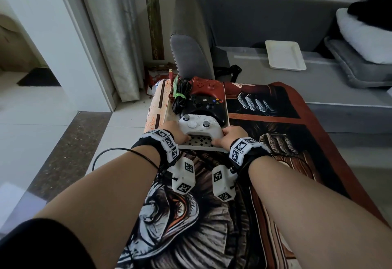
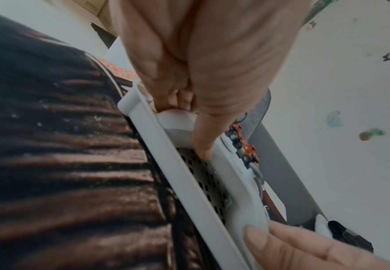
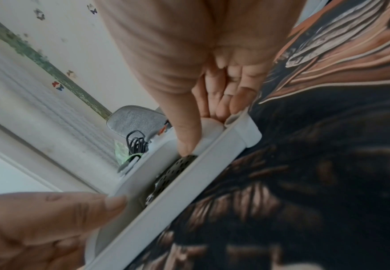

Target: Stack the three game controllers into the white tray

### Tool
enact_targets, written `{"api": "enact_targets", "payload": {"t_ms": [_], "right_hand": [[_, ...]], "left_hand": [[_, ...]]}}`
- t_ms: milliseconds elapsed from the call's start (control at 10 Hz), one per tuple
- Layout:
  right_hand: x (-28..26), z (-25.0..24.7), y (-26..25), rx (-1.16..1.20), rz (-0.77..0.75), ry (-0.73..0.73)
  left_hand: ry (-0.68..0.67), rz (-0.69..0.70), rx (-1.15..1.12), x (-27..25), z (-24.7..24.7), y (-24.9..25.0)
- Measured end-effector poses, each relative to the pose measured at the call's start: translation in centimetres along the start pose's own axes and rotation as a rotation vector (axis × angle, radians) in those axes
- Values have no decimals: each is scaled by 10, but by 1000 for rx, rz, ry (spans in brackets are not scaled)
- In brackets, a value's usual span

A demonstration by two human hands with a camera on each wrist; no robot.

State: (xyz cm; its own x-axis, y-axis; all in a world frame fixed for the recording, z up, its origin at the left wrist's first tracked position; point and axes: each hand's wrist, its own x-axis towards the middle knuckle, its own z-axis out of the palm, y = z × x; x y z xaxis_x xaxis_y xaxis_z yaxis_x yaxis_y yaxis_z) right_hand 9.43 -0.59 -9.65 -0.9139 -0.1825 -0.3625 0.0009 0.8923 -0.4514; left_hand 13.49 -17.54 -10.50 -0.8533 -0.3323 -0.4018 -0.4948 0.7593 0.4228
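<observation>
The white controller (image 1: 198, 127) sat at the near end of the white tray (image 1: 196, 146), its grips over the perforated floor, with the left hand (image 1: 172, 131) curled round its left grip and the right hand (image 1: 228, 136) curled round its right grip; in both wrist views a thumb lay along the inner side of a grip just inside the tray's near rim. Behind it in the tray the black controller (image 1: 202, 104) lay against its far edge, and the red controller (image 1: 206, 86) beyond that, with a bundle of black cable (image 1: 180, 97) at their left. All three therefore appeared to be in the tray, overlapping in a row, and the step in hand looked like the seating of the last one. Whether the white controller rested fully on the tray floor or was held slightly above it could not be told from these angles. The next move probably called for letting it settle flat, checking it did not slide off the black one, then loosening both grips and lifting the hands clear without nudging the tray on the soft printed blanket (image 1: 265, 184).
</observation>
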Motion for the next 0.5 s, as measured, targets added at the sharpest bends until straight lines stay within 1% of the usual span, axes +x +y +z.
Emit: {"api": "enact_targets", "payload": {"t_ms": [100, 200, 300, 400, 500], "right_hand": [[-5, -3, 3, 60, -29, 9], [-14, -10, 5, 135, -19, 14], [-14, -14, 10, 210, -34, 21], [-31, -30, 7, 290, -35, 37], [-45, -45, 7, 384, -74, 88]], "left_hand": [[44, -31, -95, -3, 3, 0], [81, -51, -183, -10, 2, 1], [183, -63, -238, -15, -2, 3], [209, -83, -386, -24, -10, 9], [272, -38, -468, -22, -18, 13]]}}
